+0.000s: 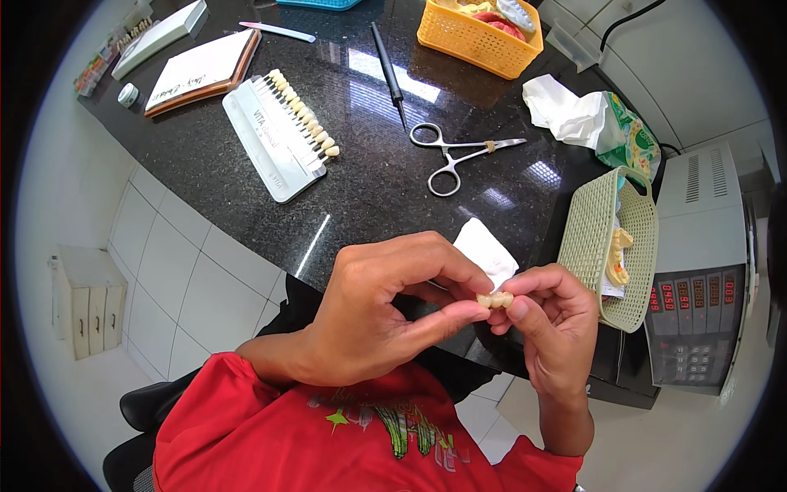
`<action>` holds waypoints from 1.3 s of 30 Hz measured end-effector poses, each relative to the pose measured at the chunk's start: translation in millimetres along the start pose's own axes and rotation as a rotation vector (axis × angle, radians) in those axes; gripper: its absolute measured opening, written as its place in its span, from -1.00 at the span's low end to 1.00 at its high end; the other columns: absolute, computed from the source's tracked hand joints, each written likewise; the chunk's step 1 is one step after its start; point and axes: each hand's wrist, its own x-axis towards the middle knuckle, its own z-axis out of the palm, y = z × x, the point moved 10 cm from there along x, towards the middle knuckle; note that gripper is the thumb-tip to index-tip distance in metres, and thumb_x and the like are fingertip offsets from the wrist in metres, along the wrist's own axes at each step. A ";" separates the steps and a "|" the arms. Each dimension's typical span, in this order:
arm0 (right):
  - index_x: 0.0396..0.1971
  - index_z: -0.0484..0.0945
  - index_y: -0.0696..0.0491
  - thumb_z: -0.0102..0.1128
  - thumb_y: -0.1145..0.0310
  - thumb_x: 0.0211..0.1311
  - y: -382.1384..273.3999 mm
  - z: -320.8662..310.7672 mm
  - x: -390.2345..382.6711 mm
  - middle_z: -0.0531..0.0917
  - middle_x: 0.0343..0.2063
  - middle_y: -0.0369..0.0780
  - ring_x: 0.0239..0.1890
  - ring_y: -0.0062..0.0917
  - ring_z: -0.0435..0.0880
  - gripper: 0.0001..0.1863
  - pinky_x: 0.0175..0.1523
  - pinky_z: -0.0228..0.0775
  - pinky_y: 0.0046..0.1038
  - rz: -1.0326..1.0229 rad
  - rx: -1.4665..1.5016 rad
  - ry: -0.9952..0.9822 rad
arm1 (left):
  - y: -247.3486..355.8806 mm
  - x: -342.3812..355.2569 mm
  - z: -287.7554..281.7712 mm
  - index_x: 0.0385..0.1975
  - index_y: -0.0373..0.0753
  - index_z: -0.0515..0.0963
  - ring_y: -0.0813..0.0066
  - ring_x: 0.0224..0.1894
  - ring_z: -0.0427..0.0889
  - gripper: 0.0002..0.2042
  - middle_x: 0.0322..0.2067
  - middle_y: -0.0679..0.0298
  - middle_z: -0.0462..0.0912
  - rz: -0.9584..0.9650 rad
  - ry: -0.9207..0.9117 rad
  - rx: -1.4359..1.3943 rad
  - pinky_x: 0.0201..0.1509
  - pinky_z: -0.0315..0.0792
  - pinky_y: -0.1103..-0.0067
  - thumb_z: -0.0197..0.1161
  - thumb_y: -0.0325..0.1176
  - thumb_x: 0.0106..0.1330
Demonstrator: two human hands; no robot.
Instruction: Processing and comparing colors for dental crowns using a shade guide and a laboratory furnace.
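Between my two hands, over the near edge of the black countertop, is a small tooth-coloured dental bridge (496, 301) of joined crowns. My left hand (402, 307) pinches its left end between thumb and fingertips. The thumb and fingers of my right hand (557, 320) close on its right end. A folded white tissue (485, 250) lies on the counter just beyond my fingertips. Farther off rest metal scissor-handled forceps (447, 156) with a tan band near the tips. A tooth shade guide (279, 135) with a row of tooth tabs lies to the left of them.
Right of my hands stands a pale green basket (594, 238) holding a dental model (619, 256), beside a grey machine (697, 271) with red displays. An orange basket (484, 45), a black pen-like tool (388, 74), crumpled tissue (561, 111), and a notebook (203, 72) occupy the far counter.
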 end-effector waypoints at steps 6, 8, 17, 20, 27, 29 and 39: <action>-0.18 0.54 0.30 0.23 0.61 0.29 -1.5 1.1 -0.6 0.69 -0.28 -0.07 -0.27 -0.53 0.72 -0.85 -0.16 0.62 -0.55 -0.015 0.017 -0.013 | 0.3 -0.2 0.4 -0.25 -0.42 0.64 0.46 -0.23 0.73 -0.81 -0.27 0.12 0.68 -0.004 -0.004 -0.006 -0.21 0.69 0.64 0.42 -0.63 0.13; -0.18 0.55 0.30 0.23 0.61 0.28 -2.1 0.8 -0.9 0.68 -0.28 -0.08 -0.27 -0.53 0.72 -0.85 -0.16 0.62 -0.55 -0.027 0.018 -0.006 | -0.3 -0.2 0.7 -0.25 -0.42 0.64 0.46 -0.23 0.73 -0.81 -0.27 0.11 0.67 -0.010 -0.006 -0.011 -0.20 0.69 0.64 0.42 -0.63 0.13; -0.19 0.55 0.28 0.26 0.60 0.26 -4.0 2.4 -0.9 0.67 -0.28 -0.10 -0.26 -0.53 0.72 -0.84 -0.16 0.62 -0.55 -0.029 0.002 -0.010 | -0.3 -1.1 0.4 -0.24 -0.41 0.64 0.46 -0.22 0.73 -0.80 -0.25 0.11 0.66 -0.009 -0.006 -0.009 -0.18 0.69 0.64 0.41 -0.64 0.13; -0.18 0.55 0.28 0.27 0.60 0.25 -4.7 3.2 -0.8 0.67 -0.27 -0.10 -0.24 -0.53 0.72 -0.83 -0.16 0.62 -0.56 -0.030 0.015 -0.009 | -0.6 -1.0 0.4 -0.23 -0.41 0.64 0.46 -0.22 0.73 -0.80 -0.24 0.12 0.66 -0.012 -0.007 -0.016 -0.18 0.69 0.64 0.41 -0.64 0.13; -0.18 0.54 0.28 0.31 0.60 0.22 -2.4 4.0 -0.1 0.66 -0.26 -0.11 -0.22 -0.54 0.70 -0.80 -0.11 0.61 -0.56 -0.040 0.021 -0.028 | 0.9 -0.7 0.2 -0.25 -0.41 0.63 0.47 -0.21 0.72 -0.80 -0.25 0.12 0.65 0.011 -0.001 -0.002 -0.17 0.69 0.64 0.42 -0.64 0.12; -0.18 0.54 0.29 0.31 0.62 0.21 -1.9 2.7 -0.4 0.65 -0.25 -0.12 -0.21 -0.54 0.70 -0.80 -0.09 0.61 -0.56 -0.039 0.019 -0.015 | 0.5 -0.8 0.2 -0.25 -0.40 0.63 0.47 -0.21 0.72 -0.80 -0.25 0.13 0.66 0.009 0.004 0.003 -0.17 0.69 0.64 0.42 -0.64 0.12; -0.20 0.55 0.29 0.27 0.70 0.19 -6.9 2.9 -1.5 0.62 -0.23 -0.10 -0.15 -0.52 0.68 -0.81 -0.03 0.60 -0.55 -0.108 -0.018 -0.009 | -0.5 -0.6 1.2 -0.24 -0.41 0.63 0.47 -0.21 0.72 -0.79 -0.26 0.12 0.67 -0.006 -0.004 0.001 -0.17 0.69 0.62 0.44 -0.61 0.12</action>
